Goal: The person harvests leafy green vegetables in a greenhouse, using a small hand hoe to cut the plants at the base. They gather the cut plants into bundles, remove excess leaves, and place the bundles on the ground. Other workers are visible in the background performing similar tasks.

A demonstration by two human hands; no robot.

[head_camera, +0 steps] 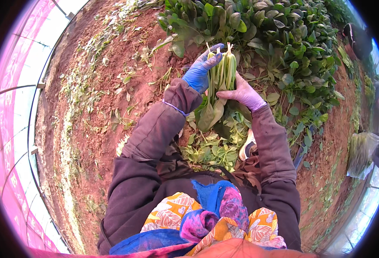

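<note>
A bunch of spinach (222, 72) is held up in front of me, its pale root ends at the top and its broad leaves hanging down. My left hand (202, 69), in a blue glove, grips the bunch from the left side near the roots. From the right, my right hand (243, 93), in a thin purple glove, holds the lower stems with its thumb across them. Under the bunch, loose green leaves (212, 151) lie in a heap between my legs. A white shoe (248, 145) shows beside the heap.
Dense growing spinach (273, 42) stands beyond my hands and to the right. Reddish soil (96, 142) with scattered leaves lies on the left. At the far right are a clear plastic bag of greens (362, 153) and a person in dark clothing (359, 40). Plastic greenhouse sheeting (21, 96) borders the left.
</note>
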